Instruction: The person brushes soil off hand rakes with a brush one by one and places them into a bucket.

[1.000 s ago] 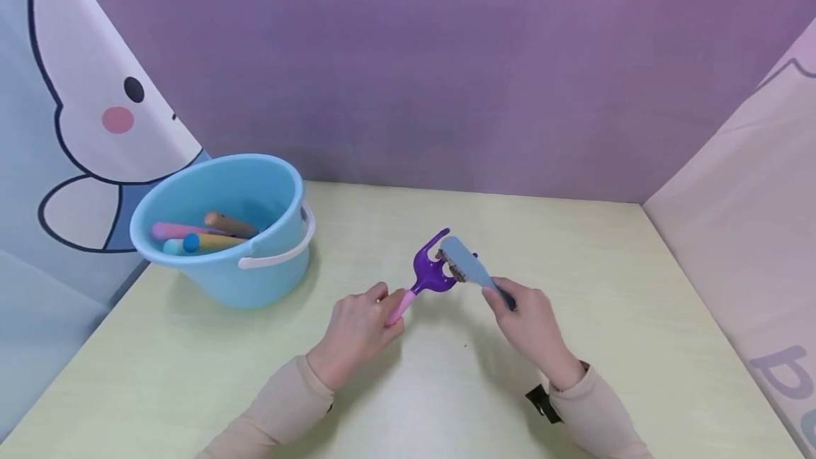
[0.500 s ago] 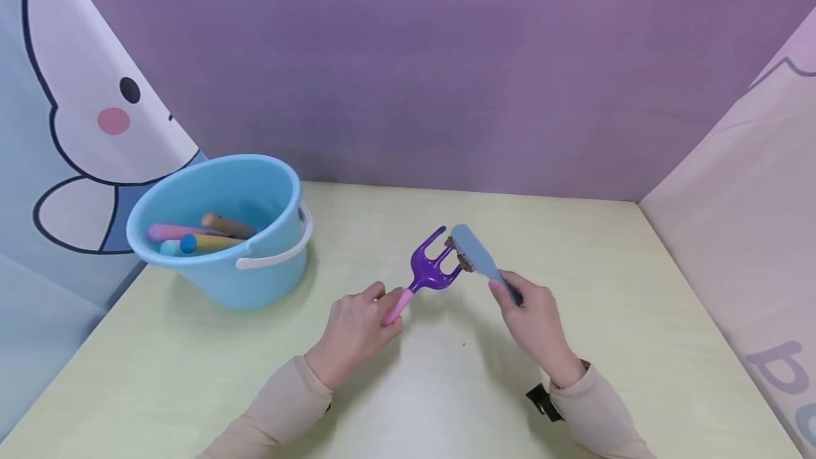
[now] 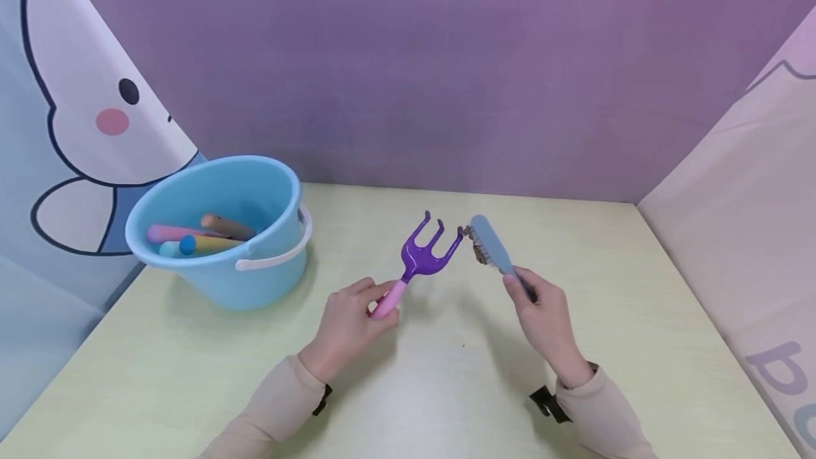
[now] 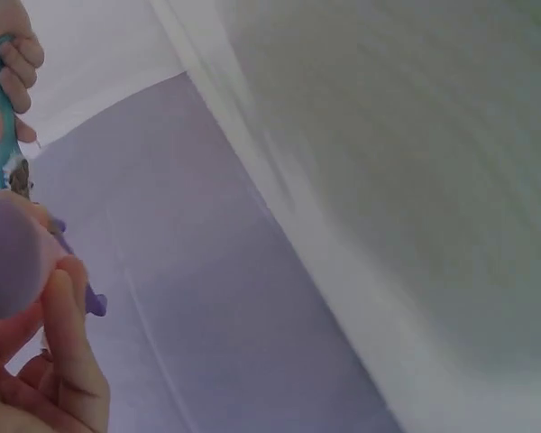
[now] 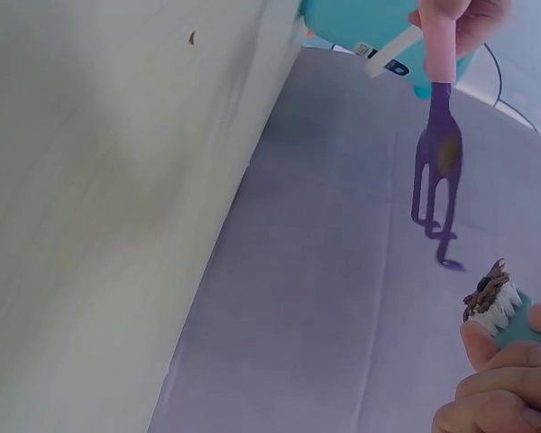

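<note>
My left hand [image 3: 347, 321] grips the pink handle of a small toy garden fork [image 3: 421, 258] with purple prongs, held up over the table. In the right wrist view a brown smear shows on the back of the fork head [image 5: 444, 155]. My right hand [image 3: 545, 314] holds a blue brush [image 3: 494, 241] by its dark handle, bristles facing left toward the fork. Brown dirt [image 5: 492, 290] clings to its white bristles. The brush end is right at the fork's rightmost prong tip in the head view. In the left wrist view the fork head is mostly hidden behind my fingers.
A light blue bucket [image 3: 268, 285] with a white handle [image 3: 274, 259] stands at the left, several coloured tool handles [image 3: 210, 243] inside it. A tiny dark crumb [image 3: 463, 346] lies on the pale table [image 3: 433, 402]. A purple cloth wall [image 3: 446, 91] rises behind.
The brush has moved right and up, from across the fork's prongs to the rightmost prong's tip. The fork has shifted slightly left and up, with its prongs now more fully in view.
</note>
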Demonstrator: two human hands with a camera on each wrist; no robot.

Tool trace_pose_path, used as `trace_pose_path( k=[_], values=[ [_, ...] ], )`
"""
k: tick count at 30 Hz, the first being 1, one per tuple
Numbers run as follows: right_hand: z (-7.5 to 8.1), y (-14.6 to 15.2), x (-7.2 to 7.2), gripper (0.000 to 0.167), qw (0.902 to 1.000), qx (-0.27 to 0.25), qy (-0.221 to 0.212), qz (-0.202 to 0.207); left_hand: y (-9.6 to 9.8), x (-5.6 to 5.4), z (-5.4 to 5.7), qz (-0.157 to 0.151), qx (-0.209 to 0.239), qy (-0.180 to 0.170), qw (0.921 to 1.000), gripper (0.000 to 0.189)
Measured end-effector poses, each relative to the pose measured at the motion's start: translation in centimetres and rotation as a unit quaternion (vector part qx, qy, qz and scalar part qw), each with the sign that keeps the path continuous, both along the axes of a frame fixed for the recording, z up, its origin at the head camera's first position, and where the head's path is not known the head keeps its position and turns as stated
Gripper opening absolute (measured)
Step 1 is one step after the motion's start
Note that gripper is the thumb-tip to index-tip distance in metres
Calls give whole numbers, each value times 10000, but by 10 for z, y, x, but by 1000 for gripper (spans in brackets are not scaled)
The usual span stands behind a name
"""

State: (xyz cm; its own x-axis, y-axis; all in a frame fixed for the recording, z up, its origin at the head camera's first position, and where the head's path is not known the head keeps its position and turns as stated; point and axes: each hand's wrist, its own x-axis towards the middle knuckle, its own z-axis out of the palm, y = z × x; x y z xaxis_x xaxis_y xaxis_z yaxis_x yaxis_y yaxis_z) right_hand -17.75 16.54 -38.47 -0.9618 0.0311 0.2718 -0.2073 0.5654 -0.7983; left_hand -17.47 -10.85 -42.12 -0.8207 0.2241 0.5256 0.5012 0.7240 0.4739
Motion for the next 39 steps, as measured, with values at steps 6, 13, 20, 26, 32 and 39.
trace_pose_path(
  k=[6,13,20,26,32,39],
  values=[
    [-2,3,-1,29,9999,-53,-99,-61,-3,-3,0,-226,1471,-1138,9823,35],
    [-1,4,-1,31,9998,-43,-187,-58,-2,-9,4,-266,2966,-2491,9216,39],
    [-3,4,-2,31,9996,-53,-284,-5,3,-15,5,-598,4120,-3257,8488,41],
    [-3,4,-1,32,9997,-20,-245,34,11,-16,7,-610,4636,-3461,8134,40],
    [-3,3,-1,32,9998,-32,-205,59,15,-14,10,-922,5138,-3754,7659,45],
    [-2,0,0,30,9999,-50,-65,97,13,-11,9,-1689,5402,-4251,7064,53]
  ],
)
